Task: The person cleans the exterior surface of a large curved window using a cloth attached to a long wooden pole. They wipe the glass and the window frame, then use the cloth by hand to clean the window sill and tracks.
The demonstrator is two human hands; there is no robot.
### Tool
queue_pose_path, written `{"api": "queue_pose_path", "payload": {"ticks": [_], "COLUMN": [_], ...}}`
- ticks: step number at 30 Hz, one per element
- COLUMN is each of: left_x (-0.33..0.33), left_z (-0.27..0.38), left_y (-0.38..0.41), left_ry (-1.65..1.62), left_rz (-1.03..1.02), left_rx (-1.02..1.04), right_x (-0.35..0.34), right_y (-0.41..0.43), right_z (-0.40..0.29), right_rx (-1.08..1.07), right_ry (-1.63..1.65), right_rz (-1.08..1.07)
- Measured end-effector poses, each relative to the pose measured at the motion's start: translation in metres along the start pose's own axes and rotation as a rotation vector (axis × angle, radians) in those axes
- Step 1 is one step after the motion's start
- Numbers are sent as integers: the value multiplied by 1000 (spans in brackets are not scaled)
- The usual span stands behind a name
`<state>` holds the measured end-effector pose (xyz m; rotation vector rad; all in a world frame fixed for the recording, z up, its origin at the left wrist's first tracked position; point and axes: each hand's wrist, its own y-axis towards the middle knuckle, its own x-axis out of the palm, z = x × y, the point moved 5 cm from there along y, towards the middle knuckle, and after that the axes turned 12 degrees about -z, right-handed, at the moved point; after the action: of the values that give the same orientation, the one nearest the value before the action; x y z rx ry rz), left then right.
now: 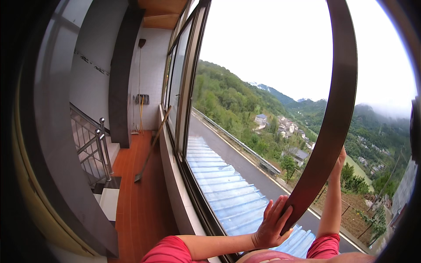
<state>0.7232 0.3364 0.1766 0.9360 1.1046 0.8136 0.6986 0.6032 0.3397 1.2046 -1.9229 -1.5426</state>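
A dark brown window frame upright (338, 98) curves down the right half of the view. My left hand (271, 222) rests against its lower part, fingers spread; the index finger lies on the frame's face and the thumb is near its bottom end. On the far side of this upright, my right hand (340, 162) is raised; the frame covers most of its fingers, so whether it holds anything is hidden. Red sleeves (324, 246) end around the elbows of both arms. A glass pane (263, 131) spans the space left of the upright.
The window track and sill (194, 203) run beside a reddish-brown wood floor (138, 210). A long-handled tool (153, 144) leans on the sill. Stairs with a metal railing (102, 148) stand left. Outside, below, are a blue corrugated roof (227, 187) and a road (223, 144).
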Motion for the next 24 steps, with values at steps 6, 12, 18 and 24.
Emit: {"api": "queue_pose_path", "payload": {"ticks": [6, 12, 18, 24], "left_x": [1, -1, 5, -1], "left_z": [3, -4, 4, -2], "left_y": [2, -4, 2, 0], "left_ry": [-6, 16, -27, 42], "left_rz": [13, 8, 13, -5], "left_rx": [17, 4, 30, 7], "right_x": [17, 29, 24, 68], "right_y": [-114, -83, 53, -26], "right_z": [32, 76, 8, 42], "right_rx": [75, 198, 149, 278], "right_ry": [85, 392, 328, 273], "right_rz": [71, 131, -8, -6]}}
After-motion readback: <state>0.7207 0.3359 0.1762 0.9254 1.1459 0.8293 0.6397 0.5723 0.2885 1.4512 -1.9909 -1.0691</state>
